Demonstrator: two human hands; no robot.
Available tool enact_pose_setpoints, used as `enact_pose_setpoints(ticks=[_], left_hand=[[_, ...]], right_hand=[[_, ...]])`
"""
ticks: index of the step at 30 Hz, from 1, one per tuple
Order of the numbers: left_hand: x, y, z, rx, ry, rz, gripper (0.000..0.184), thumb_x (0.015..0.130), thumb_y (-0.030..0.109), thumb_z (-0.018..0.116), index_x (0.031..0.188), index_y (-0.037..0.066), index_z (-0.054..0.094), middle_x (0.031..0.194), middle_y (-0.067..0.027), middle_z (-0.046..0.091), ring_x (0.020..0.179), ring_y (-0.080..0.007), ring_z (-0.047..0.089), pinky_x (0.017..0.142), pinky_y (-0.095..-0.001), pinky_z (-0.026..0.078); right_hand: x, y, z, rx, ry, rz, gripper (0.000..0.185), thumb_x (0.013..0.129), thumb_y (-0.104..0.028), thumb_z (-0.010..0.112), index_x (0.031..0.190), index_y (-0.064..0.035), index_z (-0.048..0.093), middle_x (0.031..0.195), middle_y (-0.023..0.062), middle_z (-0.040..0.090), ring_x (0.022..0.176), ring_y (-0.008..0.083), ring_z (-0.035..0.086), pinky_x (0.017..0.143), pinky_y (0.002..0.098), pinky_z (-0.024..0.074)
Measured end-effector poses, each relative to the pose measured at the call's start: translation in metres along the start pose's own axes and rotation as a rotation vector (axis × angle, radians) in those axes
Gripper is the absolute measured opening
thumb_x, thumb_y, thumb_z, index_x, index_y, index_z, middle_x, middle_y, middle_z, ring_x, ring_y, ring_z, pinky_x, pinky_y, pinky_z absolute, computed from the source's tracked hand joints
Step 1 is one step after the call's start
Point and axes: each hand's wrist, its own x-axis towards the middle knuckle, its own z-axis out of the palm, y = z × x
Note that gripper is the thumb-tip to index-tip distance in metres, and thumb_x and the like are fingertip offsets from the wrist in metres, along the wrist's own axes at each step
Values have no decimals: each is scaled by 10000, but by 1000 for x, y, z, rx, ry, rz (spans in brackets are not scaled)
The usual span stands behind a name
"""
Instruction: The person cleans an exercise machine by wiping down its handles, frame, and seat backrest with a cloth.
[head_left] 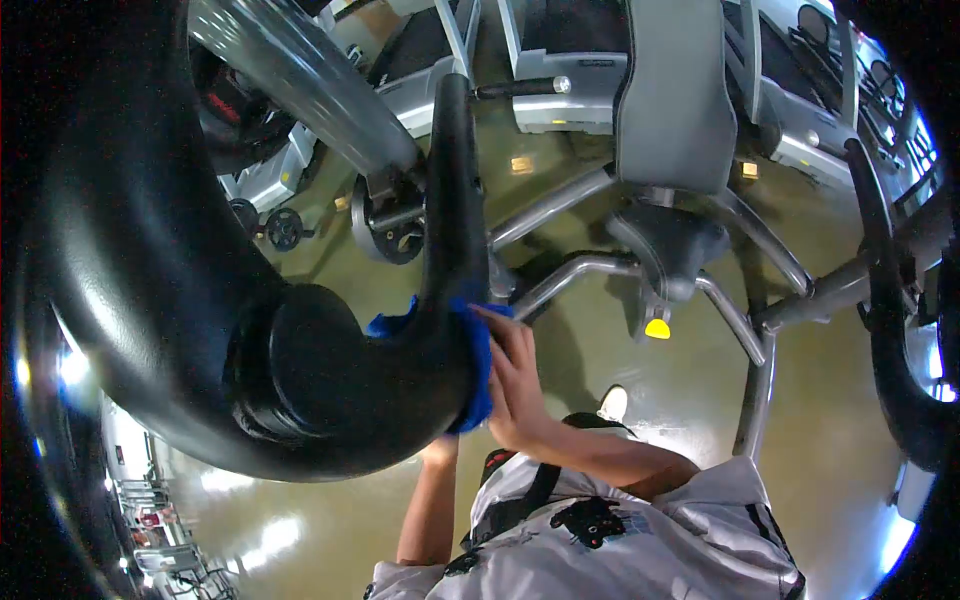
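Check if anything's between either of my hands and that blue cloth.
Nothing visible stands between your right hand and the blue cloth; they touch. Your left hand is mostly hidden behind the curved black bar, so I can't tell there.

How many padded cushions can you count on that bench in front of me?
2: the tall grey backrest and the darker seat just below it in view. I see no others, though an underside pad could be hidden.

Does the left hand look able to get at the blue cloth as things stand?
Probably yes: the left hand is close to the blue cloth, with nothing visible between them, though the black bar hides its fingers.
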Motion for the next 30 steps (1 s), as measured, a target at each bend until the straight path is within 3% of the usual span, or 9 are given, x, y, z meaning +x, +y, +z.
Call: enact_pose_setpoints(ticks=[2,4,8,10,13,20,22,25,30], left_hand=[[-9,7,-4,-58,12,21,913,732,579,620,1376,15,303,1368,-161,391,1281,-329,320,1099,-469,174],[-29,30,-3,100,623,214,857,776,622,495,1393,58,305,1399,-140,376,1280,-316,334,1096,-487,213],[-69,26,6,130,613,255,851,779,618,495,1392,58,307,1398,-141,378,1278,-316,338,1095,-486,216],[-111,62,6,154,608,268,847,781,616,494,1392,58,309,1397,-141,380,1277,-316,340,1094,-486,218],[-71,58,5,188,609,291,841,784,612,493,1390,58,311,1395,-141,382,1275,-316,343,1093,-486,222],[-49,36,11,259,618,289,828,790,603,491,1388,58,317,1392,-141,387,1270,-316,351,1090,-485,229],[-37,29,11,275,616,279,824,792,601,491,1387,58,318,1391,-141,389,1268,-316,353,1089,-485,231],[-24,20,8,291,614,272,818,795,597,490,1386,58,321,1389,-141,391,1266,-316,357,1087,-484,235],[-6,16,-1,321,600,249,808,799,591,489,1384,59,325,1387,-142,394,1263,-316,362,1085,-484,240]], right_hand=[[-3,-15,-1,105,-23,-89,480,945,-275,375,1291,56,409,1401,219,310,1298,397,287,1076,466,217],[0,-36,-5,209,-52,-180,489,941,-268,402,1303,60,393,1408,230,296,1301,403,289,1077,473,222],[15,-75,-13,252,-126,-307,528,918,-253,459,1322,72,359,1434,268,247,1325,437,253,1075,500,210],[26,-83,-13,272,-147,-354,544,910,-254,475,1320,83,351,1440,283,229,1329,451,240,1071,507,208],[46,-83,-10,361,-113,-479,566,882,-223,460,1313,115,316,1407,348,229,1282,509,283,1034,533,248],[41,-72,-13,257,-129,-393,608,832,-228,486,1319,95,318,1376,337,286,1239,492,349,1002,543,288],[36,-69,-16,257,-119,-321,640,823,-240,490,1339,83,294,1394,311,274,1267,481,315,1018,544,266],[27,-42,-18,213,-327,-265,704,814,-247,517,1381,61,235,1446,232,222,1339,417,215,1057,549,201],[26,-20,-31,181,-407,-207,711,813,-224,526,1390,60,223,1444,232,220,1348,401,206,1080,522,182]])
